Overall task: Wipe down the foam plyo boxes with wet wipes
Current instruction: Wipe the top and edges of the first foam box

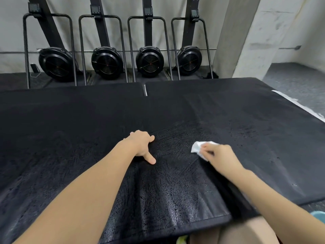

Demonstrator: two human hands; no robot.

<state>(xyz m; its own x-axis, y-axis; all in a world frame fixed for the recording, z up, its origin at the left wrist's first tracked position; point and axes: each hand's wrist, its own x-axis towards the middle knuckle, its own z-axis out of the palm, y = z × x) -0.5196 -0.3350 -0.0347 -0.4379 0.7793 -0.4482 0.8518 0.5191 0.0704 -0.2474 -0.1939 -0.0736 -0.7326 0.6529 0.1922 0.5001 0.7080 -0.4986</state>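
Two black foam plyo boxes stand side by side, the left box [61, 120] and the right box [228, 111], with a seam between them at the back. Their tops have a cracked, grainy skin, and the near middle shines wet. My left hand [143, 146] rests on the surface near the middle with the thumb stretched out; its fingers point away from me. My right hand [218, 156] pinches a crumpled white wet wipe [198, 148] and presses it on the right box's top.
Several black fan-wheel exercise machines [105, 62] stand in a row against the grey wall behind the boxes. A concrete pillar [233, 32] rises at the back right. Grey floor with a white stripe [299, 104] lies to the right. A teal object [319, 215] shows at the lower right edge.
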